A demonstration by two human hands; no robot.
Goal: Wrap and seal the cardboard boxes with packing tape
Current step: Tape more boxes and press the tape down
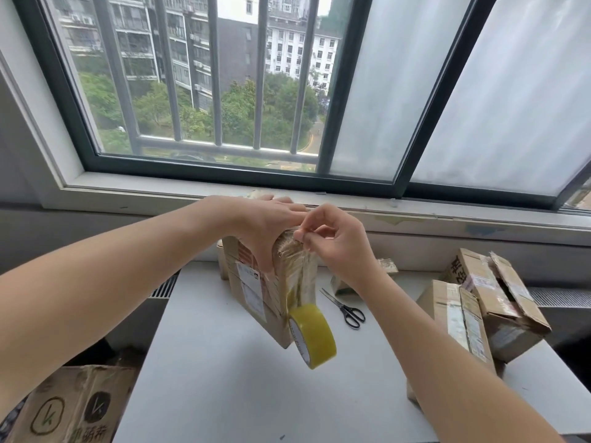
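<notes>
A printed carton (73,407) sits low at the left. Over the white table (224,394), the left hand (265,225) grips the upright cardboard box (256,292) by its top. The right hand (339,241) pinches the tape strip (297,266) there, and the yellow tape roll (315,337) dangles below. Scissors (347,308) lie just beside it, with more boxes (479,308) stacked at the right

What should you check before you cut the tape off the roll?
1. Is the box steady? The left hand grips it: ok.
2. Is the tape strip held? The right hand pinches it at the box's top: ok.
3. Is the tape roll supported? It hangs from the strip, unheld: not ok.
4. Are the scissors near? They lie on the table, right of the box: ok.
5. Is a hand free for them? Both are busy: not ok.
6. Is the tape flat on the box's far side? Cannot tell.
</notes>
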